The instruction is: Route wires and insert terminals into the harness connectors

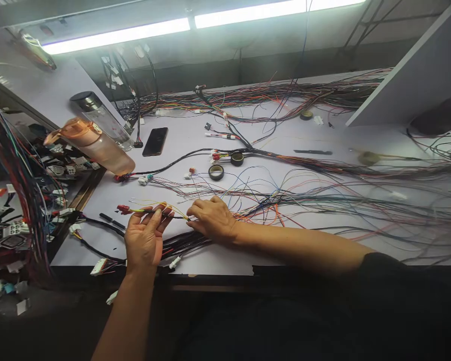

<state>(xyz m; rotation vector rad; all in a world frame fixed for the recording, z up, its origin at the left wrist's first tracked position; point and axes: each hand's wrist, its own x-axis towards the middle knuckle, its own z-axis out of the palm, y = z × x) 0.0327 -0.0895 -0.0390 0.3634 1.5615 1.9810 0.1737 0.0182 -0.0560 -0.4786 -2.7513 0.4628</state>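
Observation:
My left hand [145, 233] is closed around a thin wire bundle, thumb pressed against the fingers. A red connector [124, 209] sticks out on its left with yellow wires [173, 206] running past the fingers. To the right, my right hand [212, 219] pinches the same wire bundle [179, 216], its fingertips at a dark wrapped part. What lies under the right palm is hidden. Beneath both hands rests a thick black-taped wire harness [188, 240], and a white connector [175, 262] lies by the table's front edge.
Two tape rolls, one black [216, 172] and another [237, 159], lie behind my hands near a branching harness [263, 153]. A phone [155, 142], an orange-lidded bottle [97, 145] and a clear bottle [103, 118] stand left. Loose wires [304, 200] spread right; hanging wires [18, 185] line the left edge.

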